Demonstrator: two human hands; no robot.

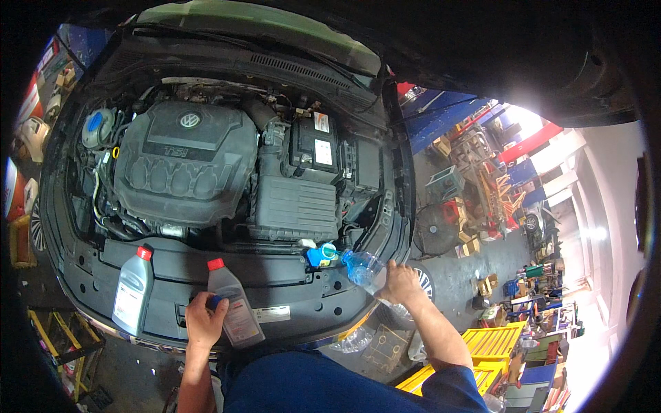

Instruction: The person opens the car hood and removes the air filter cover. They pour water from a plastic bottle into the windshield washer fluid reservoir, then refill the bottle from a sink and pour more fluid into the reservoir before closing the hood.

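Note:
My right hand (401, 283) grips a clear blue-tinted plastic bottle (365, 270), tilted with its mouth at the open washer-fluid filler neck (327, 253), beside its blue cap (313, 257). Between the fingers of my left hand (205, 319) is a small dark blue cap (214, 302). Just behind that hand, a grey fluid bottle with a red cap (235, 310) lies on the black front panel. A second grey bottle with a red cap (133, 291) is to its left. Both bear labels.
The open engine bay holds a plastic engine cover (183, 165), a battery (314, 147), an air filter box (297, 206) and a brake fluid reservoir with a blue cap (97, 125). A yellow tool cart (493, 343) stands at the right, with a floor fan (436, 229) farther off.

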